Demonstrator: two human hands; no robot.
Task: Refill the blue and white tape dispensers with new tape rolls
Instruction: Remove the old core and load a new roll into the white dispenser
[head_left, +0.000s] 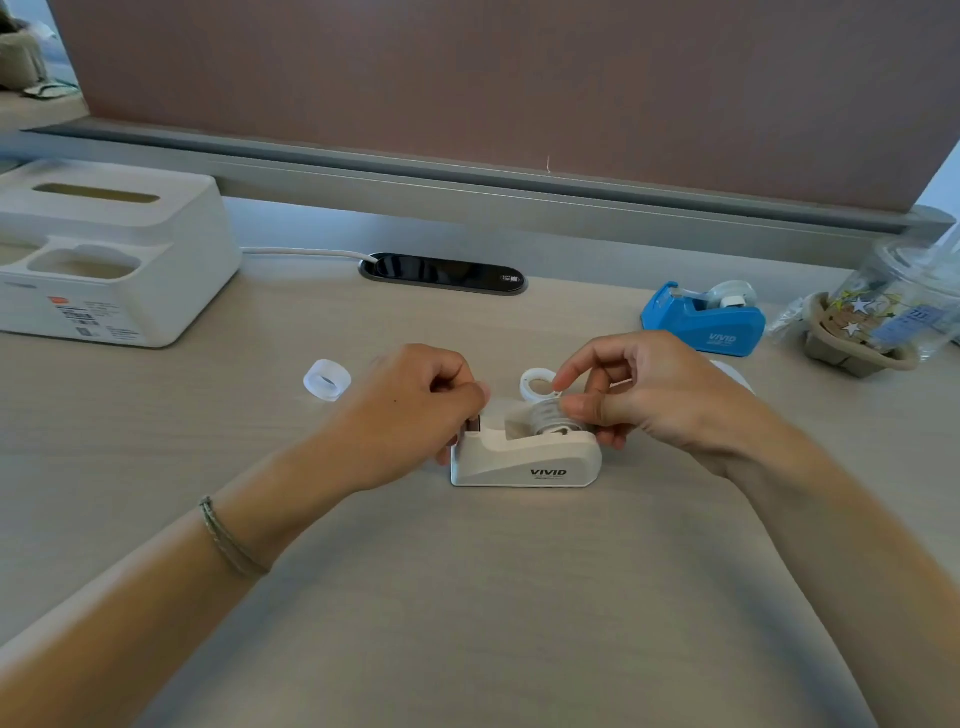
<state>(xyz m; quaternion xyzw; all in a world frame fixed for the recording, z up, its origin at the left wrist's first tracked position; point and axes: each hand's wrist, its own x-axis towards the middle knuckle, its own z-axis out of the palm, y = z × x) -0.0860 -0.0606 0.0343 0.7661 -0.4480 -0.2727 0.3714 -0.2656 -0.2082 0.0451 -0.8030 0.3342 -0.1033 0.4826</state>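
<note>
The white tape dispenser stands at the desk's centre with a clear tape roll seated in its well. My left hand grips the dispenser's cutter end. My right hand pinches the tape roll from the right. The blue tape dispenser stands at the back right with a roll on its hub. A loose clear tape roll lies to the left. A white ring lies just behind the white dispenser. Something white shows partly behind my right hand.
A white tissue-box organiser sits at the back left. A black cable port with a white cable is set into the desk. A clear plastic cup in a cardboard holder stands at the far right. A partition wall runs behind.
</note>
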